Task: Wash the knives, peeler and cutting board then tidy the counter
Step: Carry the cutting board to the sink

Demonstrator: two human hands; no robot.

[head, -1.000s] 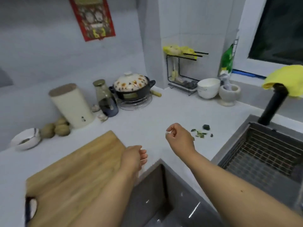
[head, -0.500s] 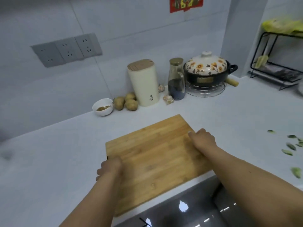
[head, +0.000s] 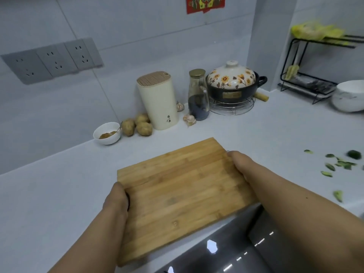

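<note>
A pale grey kitchen counter (head: 256, 138) runs under tiled walls, with a dark sink (head: 246, 251) at its near edge. The rectangular bamboo cutting board (head: 183, 190) overhangs that sink, probably for washing; the left hand (head: 116, 201) and right hand (head: 241, 164) clasp opposite edges to balance it.

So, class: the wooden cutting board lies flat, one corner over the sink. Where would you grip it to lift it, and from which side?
Grip the cutting board by its two short edges, one hand from each side, as the left hand and right hand do here. It is broad, flat and probably heavy, so opposite edges keep it level.
</note>
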